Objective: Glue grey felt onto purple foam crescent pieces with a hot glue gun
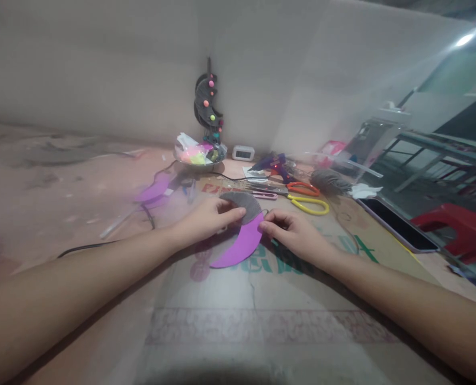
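A crescent-shaped purple foam piece [240, 247] is held just above the cardboard, its lower tip pointing left. Grey yarn [243, 200] covers its upper part in close rows. My left hand [216, 215] is closed on that covered end, thumb on top and fingers behind. At the right edge of the crescent, my right hand [289, 229] pinches with thumb and forefinger. A thin dark strand of the grey yarn shows at those fingertips, and the rest of the pinch is hidden.
Beyond the hands lie scissors [307, 204], a pink cutter [265, 196], a glue gun [272, 162] and a grey yarn ball [330, 182]. A phone [398, 224] rests at right. Behind stand a bowl [200, 164], a small clock [243, 153] and a decorated grey crescent [206, 101].
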Action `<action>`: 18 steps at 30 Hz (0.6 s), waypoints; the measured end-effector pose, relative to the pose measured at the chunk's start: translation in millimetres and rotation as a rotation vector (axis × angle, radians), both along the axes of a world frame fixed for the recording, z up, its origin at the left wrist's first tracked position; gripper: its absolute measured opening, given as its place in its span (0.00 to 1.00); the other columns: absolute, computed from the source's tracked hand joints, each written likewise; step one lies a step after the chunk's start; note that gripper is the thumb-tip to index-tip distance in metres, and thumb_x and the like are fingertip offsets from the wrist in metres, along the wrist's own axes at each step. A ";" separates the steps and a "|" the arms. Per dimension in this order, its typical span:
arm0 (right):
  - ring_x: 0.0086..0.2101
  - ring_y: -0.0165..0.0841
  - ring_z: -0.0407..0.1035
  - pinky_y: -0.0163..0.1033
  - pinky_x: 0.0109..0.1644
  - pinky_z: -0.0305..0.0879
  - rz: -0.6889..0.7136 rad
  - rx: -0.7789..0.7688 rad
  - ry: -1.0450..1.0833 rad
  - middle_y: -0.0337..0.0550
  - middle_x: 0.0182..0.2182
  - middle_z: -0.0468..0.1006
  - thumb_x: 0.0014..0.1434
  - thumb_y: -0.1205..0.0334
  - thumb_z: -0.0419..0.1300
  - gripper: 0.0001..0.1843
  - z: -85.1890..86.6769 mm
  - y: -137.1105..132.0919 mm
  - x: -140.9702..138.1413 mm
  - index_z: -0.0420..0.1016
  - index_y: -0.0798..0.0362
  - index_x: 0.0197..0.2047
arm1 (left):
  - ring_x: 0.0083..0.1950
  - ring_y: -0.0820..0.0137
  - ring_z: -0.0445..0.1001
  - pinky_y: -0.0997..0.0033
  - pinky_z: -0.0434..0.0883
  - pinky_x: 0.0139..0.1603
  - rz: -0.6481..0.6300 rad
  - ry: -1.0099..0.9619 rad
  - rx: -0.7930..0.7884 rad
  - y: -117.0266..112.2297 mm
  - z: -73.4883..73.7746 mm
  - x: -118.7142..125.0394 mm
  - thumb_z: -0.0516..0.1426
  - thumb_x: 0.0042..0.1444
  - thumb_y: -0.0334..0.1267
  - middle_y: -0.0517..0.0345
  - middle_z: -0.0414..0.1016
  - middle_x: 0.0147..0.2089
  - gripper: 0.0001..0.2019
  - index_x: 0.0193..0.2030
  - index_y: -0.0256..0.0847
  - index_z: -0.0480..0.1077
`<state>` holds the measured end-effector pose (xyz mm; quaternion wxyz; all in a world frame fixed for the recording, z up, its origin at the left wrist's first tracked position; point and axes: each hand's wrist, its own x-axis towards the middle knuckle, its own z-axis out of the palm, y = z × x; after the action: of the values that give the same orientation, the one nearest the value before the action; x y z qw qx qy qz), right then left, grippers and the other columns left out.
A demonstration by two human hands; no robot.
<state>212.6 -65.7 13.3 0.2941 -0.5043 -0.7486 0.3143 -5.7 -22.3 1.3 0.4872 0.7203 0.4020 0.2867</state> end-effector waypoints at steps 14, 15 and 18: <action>0.23 0.26 0.64 0.36 0.27 0.65 -0.042 0.098 0.096 0.43 0.41 0.75 0.62 0.57 0.56 0.18 4.9 -1.4 4.3 0.64 0.49 0.54 | 0.23 0.75 0.64 0.77 0.59 0.22 -0.011 0.006 0.021 -2.3 2.0 1.1 0.55 0.57 0.49 0.61 0.68 0.24 0.16 0.29 0.37 0.71; 0.25 0.26 0.66 0.37 0.30 0.67 -0.026 0.122 0.096 0.45 0.45 0.75 0.62 0.57 0.56 0.18 3.2 -0.9 4.4 0.64 0.50 0.55 | 0.23 0.75 0.64 0.76 0.59 0.22 -0.016 0.009 0.026 -2.0 2.1 1.1 0.55 0.57 0.49 0.61 0.68 0.24 0.16 0.29 0.37 0.71; 0.36 0.32 0.72 0.41 0.42 0.69 -0.014 0.201 0.031 0.46 0.43 0.77 0.62 0.58 0.57 0.14 -0.1 2.2 6.7 0.69 0.51 0.51 | 0.22 0.75 0.63 0.76 0.59 0.22 -0.024 0.038 0.049 -1.8 2.1 0.8 0.55 0.57 0.50 0.61 0.68 0.23 0.17 0.27 0.37 0.69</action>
<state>219.3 -63.4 13.2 0.3567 -0.4725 -0.7683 0.2432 -4.9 -24.1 3.3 0.4651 0.7422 0.3953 0.2767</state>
